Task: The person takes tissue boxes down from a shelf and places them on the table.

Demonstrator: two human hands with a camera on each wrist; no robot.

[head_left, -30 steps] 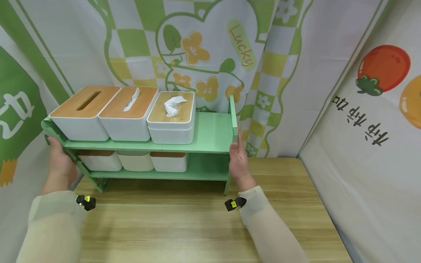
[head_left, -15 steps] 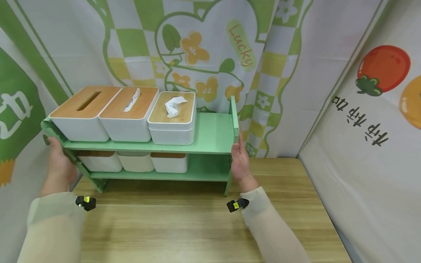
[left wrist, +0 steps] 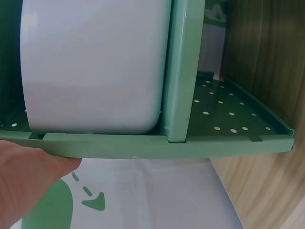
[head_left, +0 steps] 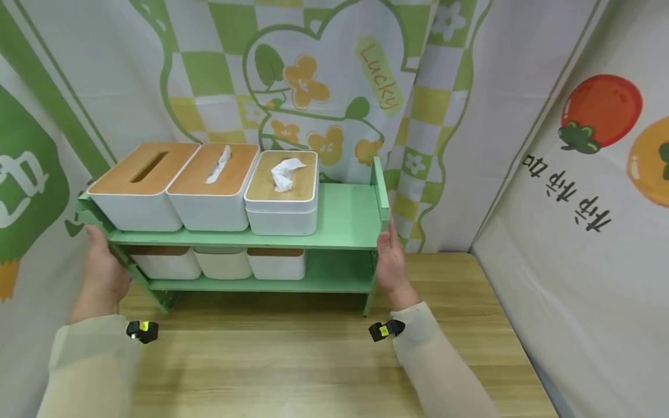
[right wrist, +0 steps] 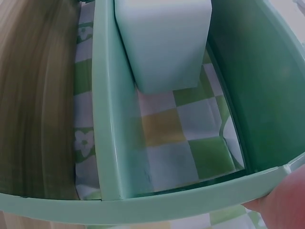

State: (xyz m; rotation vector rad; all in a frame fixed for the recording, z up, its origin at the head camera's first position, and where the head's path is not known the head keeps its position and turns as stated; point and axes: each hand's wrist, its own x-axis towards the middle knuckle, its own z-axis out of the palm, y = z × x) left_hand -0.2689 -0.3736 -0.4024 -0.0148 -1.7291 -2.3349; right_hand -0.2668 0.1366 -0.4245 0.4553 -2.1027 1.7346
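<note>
A green two-tier shelf [head_left: 345,220] stands at the back of the wooden table in the head view. On its upper tier are three white tissue boxes with wooden lids: one with a bare slot [head_left: 143,174], one with a narrow tissue strip [head_left: 213,180], one with a crumpled tissue [head_left: 282,194]. My left hand [head_left: 101,270] presses the shelf's left end panel [left wrist: 124,145] from outside, its fingers mostly hidden. My right hand [head_left: 393,267] lies against the right end panel [right wrist: 190,207], fingers straight along its outer side, thumb near the front edge.
The lower tier carries two white boxes [head_left: 167,264] [head_left: 277,266] and a cream one [head_left: 225,264] between them. Below and in front is the wooden table [head_left: 282,360]. A printed curtain [head_left: 334,104] hangs close behind the shelf. Printed cloth [head_left: 564,232] borders the right side.
The shelf, with its boxes, has shifted slightly to the right against the curtain, and both hands have moved along with it. The head view has tilted a little.
</note>
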